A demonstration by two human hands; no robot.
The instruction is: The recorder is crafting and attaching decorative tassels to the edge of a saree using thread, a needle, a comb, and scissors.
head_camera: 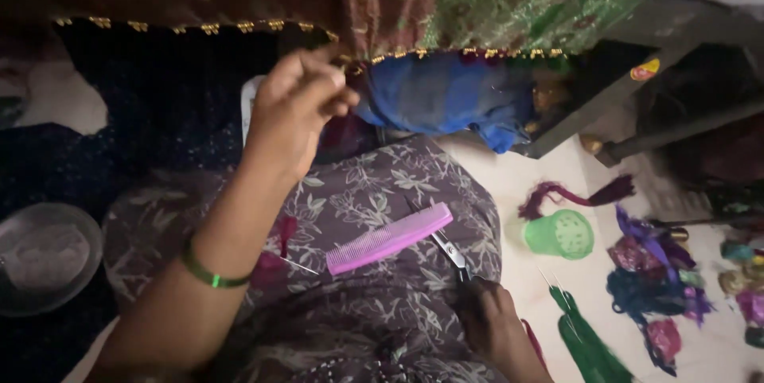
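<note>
My left hand point(296, 108) is raised with a green bangle on its wrist, its fingers pinched at the gold-beaded edge of a green and red patterned cloth point(493, 1). A blue cloth bundle point(446, 96) hangs just right of those fingers. Lower right, my right hand point(493, 323) rests on my lap, closed on the handles of scissors point(450, 252). The scissor blades run under a pink comb point(390, 238) lying on my floral-print lap. A small maroon tassel point(282, 232) lies beside my left forearm.
On the pale floor at right stand a green plastic cup point(561, 233), a maroon tassel point(573, 192), green tassels point(589, 343) and a heap of coloured threads point(652, 279). A metal bowl point(44, 259) sits at left. A dark frame point(637, 80) crosses the upper right.
</note>
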